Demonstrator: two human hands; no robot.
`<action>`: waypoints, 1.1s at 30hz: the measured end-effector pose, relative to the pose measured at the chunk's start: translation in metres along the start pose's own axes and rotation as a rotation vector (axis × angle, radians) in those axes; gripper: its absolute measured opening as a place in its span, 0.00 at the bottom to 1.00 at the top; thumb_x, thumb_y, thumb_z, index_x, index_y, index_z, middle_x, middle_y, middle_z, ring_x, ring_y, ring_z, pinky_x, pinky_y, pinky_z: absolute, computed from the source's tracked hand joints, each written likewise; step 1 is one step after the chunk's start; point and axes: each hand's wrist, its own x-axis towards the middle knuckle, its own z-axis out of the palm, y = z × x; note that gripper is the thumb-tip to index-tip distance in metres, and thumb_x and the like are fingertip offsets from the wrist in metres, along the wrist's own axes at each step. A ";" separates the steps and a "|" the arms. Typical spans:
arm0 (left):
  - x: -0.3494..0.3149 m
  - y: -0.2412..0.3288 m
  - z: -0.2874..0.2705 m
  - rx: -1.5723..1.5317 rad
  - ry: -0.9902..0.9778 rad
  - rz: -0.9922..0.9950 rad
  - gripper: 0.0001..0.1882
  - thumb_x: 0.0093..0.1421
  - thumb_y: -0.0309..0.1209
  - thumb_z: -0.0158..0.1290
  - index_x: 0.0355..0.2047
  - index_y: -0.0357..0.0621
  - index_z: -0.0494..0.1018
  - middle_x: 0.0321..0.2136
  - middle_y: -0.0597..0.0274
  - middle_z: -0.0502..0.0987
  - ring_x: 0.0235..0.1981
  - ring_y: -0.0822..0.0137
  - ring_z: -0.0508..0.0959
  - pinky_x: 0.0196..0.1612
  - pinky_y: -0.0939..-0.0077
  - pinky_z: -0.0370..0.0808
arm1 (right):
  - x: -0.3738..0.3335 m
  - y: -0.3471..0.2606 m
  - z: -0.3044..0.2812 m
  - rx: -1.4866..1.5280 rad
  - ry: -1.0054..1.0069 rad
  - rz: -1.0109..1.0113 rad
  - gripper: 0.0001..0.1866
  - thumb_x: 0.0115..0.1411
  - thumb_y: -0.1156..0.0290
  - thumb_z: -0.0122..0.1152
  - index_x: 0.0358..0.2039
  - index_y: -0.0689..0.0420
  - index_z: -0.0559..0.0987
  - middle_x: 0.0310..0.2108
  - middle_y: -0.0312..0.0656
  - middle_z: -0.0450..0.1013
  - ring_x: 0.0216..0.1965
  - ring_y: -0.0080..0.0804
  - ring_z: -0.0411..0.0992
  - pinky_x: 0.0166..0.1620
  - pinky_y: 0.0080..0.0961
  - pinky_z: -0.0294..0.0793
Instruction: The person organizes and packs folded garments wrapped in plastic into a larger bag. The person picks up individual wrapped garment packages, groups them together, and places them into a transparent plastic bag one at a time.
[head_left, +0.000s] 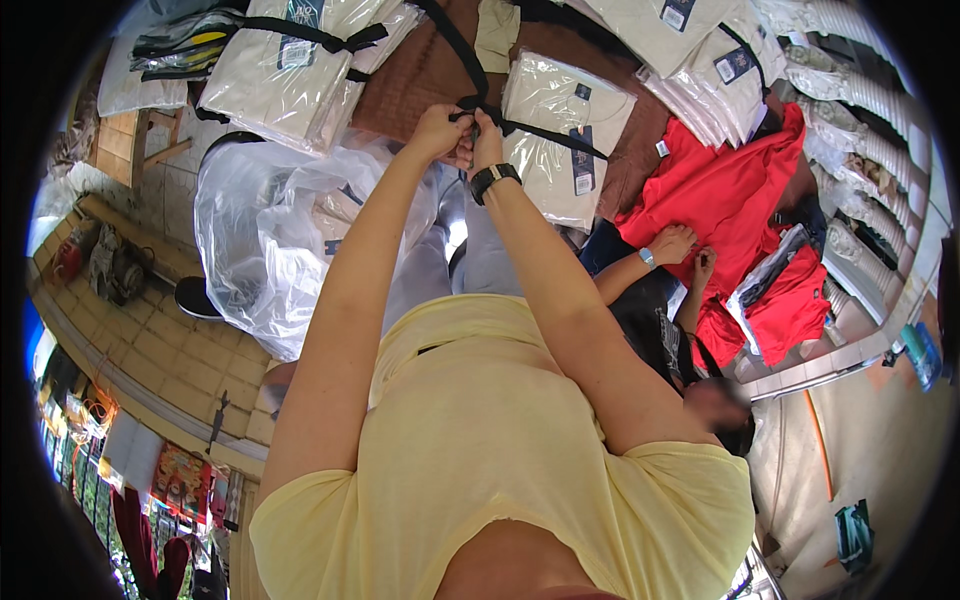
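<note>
A long black cloth strip (556, 138) runs down from the far edge to my hands, and its loose end trails right over a flat, clear-wrapped beige garment (540, 95). My left hand (440, 132) is closed, its fingertips pinching the strip. Close against it, my right hand (487, 143), with a dark watch on the wrist, also pinches the strip where it bunches up. Brown cloth (400, 88) lies beneath and beyond the hands. The exact shape of the bunched part is partly hidden by my fingers.
A bundle of wrapped garments (265, 85) tied with black strip lies far left; more wrapped stacks (690, 60) lie far right. A large clear plastic bag (255, 240) stands left of my legs. At right, a co-worker's hands (672, 245) rest on red garments (715, 190).
</note>
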 end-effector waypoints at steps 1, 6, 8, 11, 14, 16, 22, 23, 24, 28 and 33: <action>0.000 0.000 -0.001 -0.007 -0.009 -0.002 0.12 0.57 0.34 0.56 0.31 0.34 0.77 0.22 0.62 0.78 0.23 0.74 0.75 0.29 0.77 0.72 | 0.001 0.000 0.000 0.011 0.014 0.005 0.22 0.57 0.47 0.53 0.16 0.48 0.64 0.12 0.30 0.57 0.08 0.21 0.52 0.12 0.21 0.48; -0.001 0.003 -0.001 0.156 0.070 0.079 0.13 0.56 0.34 0.56 0.34 0.34 0.77 0.25 0.57 0.79 0.26 0.70 0.77 0.34 0.74 0.73 | -0.001 -0.002 0.002 -0.025 0.068 0.013 0.22 0.57 0.47 0.54 0.16 0.48 0.64 0.11 0.30 0.57 0.08 0.21 0.52 0.11 0.21 0.48; 0.004 -0.001 -0.003 0.226 0.081 0.126 0.13 0.56 0.34 0.56 0.35 0.35 0.77 0.26 0.55 0.80 0.28 0.69 0.78 0.36 0.73 0.73 | -0.001 0.000 0.000 -0.015 0.064 0.014 0.22 0.57 0.47 0.53 0.16 0.48 0.64 0.11 0.30 0.56 0.08 0.21 0.51 0.12 0.21 0.48; 0.013 -0.010 -0.006 0.252 0.053 0.145 0.13 0.56 0.35 0.57 0.35 0.35 0.78 0.26 0.53 0.80 0.30 0.66 0.79 0.37 0.72 0.73 | -0.002 0.002 0.000 0.007 0.032 0.024 0.23 0.58 0.45 0.51 0.18 0.49 0.65 0.10 0.30 0.56 0.08 0.21 0.50 0.12 0.21 0.47; 0.015 -0.014 -0.007 0.250 0.061 0.110 0.14 0.55 0.35 0.57 0.35 0.36 0.78 0.27 0.52 0.80 0.31 0.65 0.79 0.38 0.71 0.73 | -0.016 -0.001 -0.005 0.017 -0.031 0.089 0.23 0.59 0.44 0.46 0.18 0.49 0.65 0.10 0.29 0.55 0.08 0.20 0.49 0.12 0.19 0.45; 0.011 -0.012 -0.006 0.295 0.124 0.126 0.14 0.55 0.35 0.57 0.34 0.36 0.78 0.28 0.52 0.80 0.31 0.65 0.79 0.38 0.71 0.73 | -0.029 -0.007 0.001 0.016 -0.008 0.129 0.23 0.62 0.45 0.42 0.18 0.47 0.65 0.10 0.27 0.54 0.08 0.17 0.48 0.13 0.17 0.44; 0.009 -0.010 -0.006 0.356 0.124 0.166 0.13 0.55 0.35 0.56 0.35 0.36 0.77 0.28 0.53 0.80 0.31 0.65 0.78 0.38 0.71 0.73 | -0.013 -0.009 -0.003 -0.085 -0.028 0.055 0.25 0.58 0.41 0.47 0.19 0.50 0.66 0.10 0.29 0.55 0.08 0.21 0.49 0.13 0.21 0.45; 0.010 -0.012 -0.007 0.334 0.113 0.165 0.13 0.55 0.35 0.56 0.35 0.36 0.77 0.28 0.53 0.80 0.31 0.65 0.78 0.38 0.71 0.73 | -0.011 -0.009 -0.002 -0.099 -0.016 0.050 0.24 0.58 0.42 0.48 0.19 0.50 0.66 0.10 0.29 0.56 0.08 0.21 0.49 0.12 0.21 0.45; 0.010 -0.014 -0.008 0.313 0.102 0.164 0.14 0.55 0.35 0.56 0.35 0.36 0.77 0.28 0.53 0.80 0.31 0.66 0.78 0.38 0.72 0.73 | -0.009 -0.009 -0.001 -0.113 -0.005 0.045 0.24 0.58 0.43 0.49 0.18 0.49 0.65 0.10 0.29 0.56 0.08 0.21 0.49 0.12 0.22 0.45; 0.009 -0.015 -0.009 0.288 0.087 0.159 0.14 0.55 0.35 0.56 0.35 0.36 0.77 0.28 0.54 0.80 0.31 0.67 0.78 0.38 0.72 0.73 | -0.001 -0.006 -0.001 -0.100 0.007 0.078 0.23 0.57 0.46 0.52 0.15 0.49 0.65 0.10 0.30 0.57 0.08 0.21 0.51 0.12 0.22 0.46; 0.004 -0.005 -0.008 0.271 0.035 0.178 0.14 0.55 0.35 0.56 0.35 0.37 0.77 0.29 0.53 0.80 0.31 0.67 0.78 0.38 0.72 0.73 | 0.013 0.007 -0.005 -0.146 0.105 -0.002 0.24 0.56 0.45 0.53 0.14 0.49 0.65 0.10 0.31 0.59 0.08 0.21 0.52 0.12 0.21 0.47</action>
